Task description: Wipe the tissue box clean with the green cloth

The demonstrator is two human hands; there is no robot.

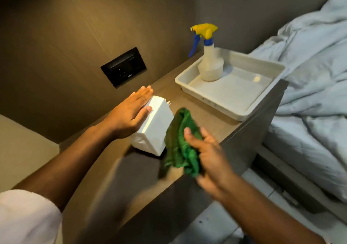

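Sleeve [24, 217], pale, at the near left edge, bare forearm running out from it. Right hand [208, 155] nearest of the two hands, motion-blurred, fingers curled round a bunched green cloth [180, 142]; the cloth lies against the right face of the tissue box [154, 129]. The box is white and stands on the wood-grain worktop [189, 101], near its front edge and on its left part, a bit of tissue poking out at the far end. Left hand [129, 114] open and flat, fingers straight and together, palm laid on the box's top left edge, thumb resting on the upper face; it grips nothing. Farther back on the worktop, apart from the box, a shallow white tray [244, 112]; a spray bottle [210, 63] with yellow head and blue trigger stands upright in the tray's far left corner. Black wall socket panel [124, 67] set in the brown wall behind the left hand. Bed [315, 70] with rumpled pale blue bedding to the right of the worktop.
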